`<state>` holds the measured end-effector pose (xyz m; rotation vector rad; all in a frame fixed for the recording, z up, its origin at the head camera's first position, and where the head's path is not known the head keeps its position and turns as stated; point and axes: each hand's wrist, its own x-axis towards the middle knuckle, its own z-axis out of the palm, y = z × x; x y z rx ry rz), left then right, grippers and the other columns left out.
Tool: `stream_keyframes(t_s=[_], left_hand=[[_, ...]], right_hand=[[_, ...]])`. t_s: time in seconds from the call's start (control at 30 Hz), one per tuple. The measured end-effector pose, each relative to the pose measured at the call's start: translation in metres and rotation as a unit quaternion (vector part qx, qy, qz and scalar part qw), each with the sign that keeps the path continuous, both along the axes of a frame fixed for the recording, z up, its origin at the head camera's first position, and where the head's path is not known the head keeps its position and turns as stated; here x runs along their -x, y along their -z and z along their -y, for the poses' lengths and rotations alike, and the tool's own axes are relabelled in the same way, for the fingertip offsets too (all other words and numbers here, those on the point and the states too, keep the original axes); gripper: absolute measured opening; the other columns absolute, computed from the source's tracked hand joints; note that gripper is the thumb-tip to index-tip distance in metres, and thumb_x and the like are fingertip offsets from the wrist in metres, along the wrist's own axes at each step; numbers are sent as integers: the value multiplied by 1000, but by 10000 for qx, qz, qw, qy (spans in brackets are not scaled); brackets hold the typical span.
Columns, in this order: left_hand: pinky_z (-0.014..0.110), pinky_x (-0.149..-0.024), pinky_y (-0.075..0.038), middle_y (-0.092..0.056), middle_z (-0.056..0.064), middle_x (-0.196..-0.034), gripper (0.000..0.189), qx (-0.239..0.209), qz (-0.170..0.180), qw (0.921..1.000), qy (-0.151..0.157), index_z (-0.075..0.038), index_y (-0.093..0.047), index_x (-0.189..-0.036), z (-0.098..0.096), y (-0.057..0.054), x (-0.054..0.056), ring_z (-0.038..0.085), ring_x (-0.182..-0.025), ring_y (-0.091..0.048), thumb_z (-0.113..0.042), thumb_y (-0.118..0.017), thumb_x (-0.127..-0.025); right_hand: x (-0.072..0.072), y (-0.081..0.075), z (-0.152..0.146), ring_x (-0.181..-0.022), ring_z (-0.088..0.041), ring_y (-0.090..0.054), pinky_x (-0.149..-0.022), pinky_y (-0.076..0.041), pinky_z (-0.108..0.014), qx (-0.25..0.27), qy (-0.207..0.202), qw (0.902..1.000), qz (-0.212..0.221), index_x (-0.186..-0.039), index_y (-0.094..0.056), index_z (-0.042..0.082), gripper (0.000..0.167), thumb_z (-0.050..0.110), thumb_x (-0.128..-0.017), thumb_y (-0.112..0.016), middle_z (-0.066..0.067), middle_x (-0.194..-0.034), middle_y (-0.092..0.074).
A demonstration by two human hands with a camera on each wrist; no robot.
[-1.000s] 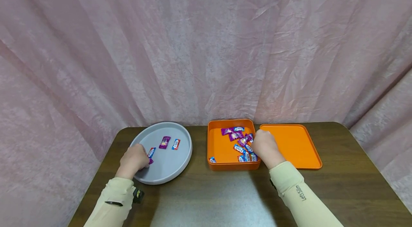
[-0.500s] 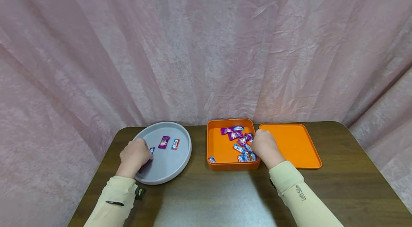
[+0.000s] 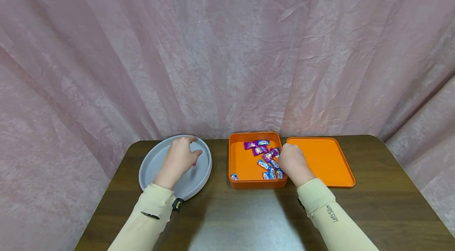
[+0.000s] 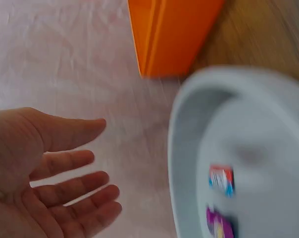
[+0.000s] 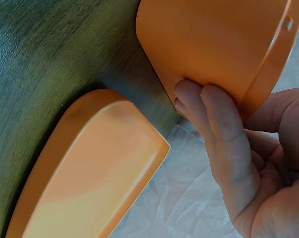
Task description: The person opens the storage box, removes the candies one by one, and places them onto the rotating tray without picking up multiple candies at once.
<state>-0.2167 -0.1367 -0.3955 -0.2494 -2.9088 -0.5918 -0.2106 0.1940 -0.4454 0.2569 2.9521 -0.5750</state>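
My left hand (image 3: 179, 158) hovers over the round grey tray (image 3: 209, 166), thumb and fingers spread apart. Nothing is in its palm in the left wrist view. A red-and-blue wrapped candy (image 4: 222, 179) and a purple wrapped candy (image 4: 220, 225) lie in the tray; from the head, that hand and arm hide most of the tray's contents. My right hand (image 3: 292, 162) grips the right wall of the square orange box (image 3: 241, 162), its fingers (image 5: 221, 114) against the outside and the thumb by the rim. Several purple and blue candies (image 3: 269, 155) lie inside the box, mostly toward its right side.
An orange lid (image 3: 320, 160) lies flat on the wooden table (image 3: 245, 219), just right of the box. Behind the table hangs a pink curtain (image 3: 227, 53). The tray stands to the left, with a gap between it and the box.
My left hand has moved right and toward the back, from candies at the tray's left side to above its middle, and its fingers have spread. The right hand keeps its grip on the box.
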Motion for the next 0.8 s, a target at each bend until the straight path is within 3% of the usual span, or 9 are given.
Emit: stream_keyframes(t_s=[0.23,0.43,0.6,0.8], left_hand=[[40,-95,-47,-63,9,-118,47,11,72,9963,854,-10,-62,-120,-57,9,2,25,-109,-59,-27,-75,-78],[39,-98,-46,-60,6,-125,51,366,622,9837,1645,-14,-58,-125,-100,23,-3,24,-114,-56,-29,-74,-79],[37,-96,-48,-62,3,-124,52,710,990,9709,2061,-15,-58,-126,-120,36,-5,22,-112,-58,-25,-75,-78],[31,-90,-51,-67,3,-115,42,1020,1349,9556,2413,-13,-66,-116,-129,51,-5,18,-103,-63,-11,-75,-76]], right_hand=[[1,1,-1,-65,-27,-59,-65,-55,-44,-78,-13,10000,-36,-95,-63,-7,28,13,-77,-71,-19,-81,-65],[1,2,0,-65,-27,-59,-64,-55,-44,-90,12,10000,13,-96,-63,-6,28,13,-78,-70,-18,-81,-65],[1,1,2,-65,-26,-59,-66,-56,-43,-137,34,9999,50,-96,-63,-6,30,15,-77,-72,-18,-81,-65],[1,2,3,-64,-26,-60,-66,-56,-43,-120,72,9999,38,-96,-64,-7,32,15,-75,-74,-18,-80,-66]])
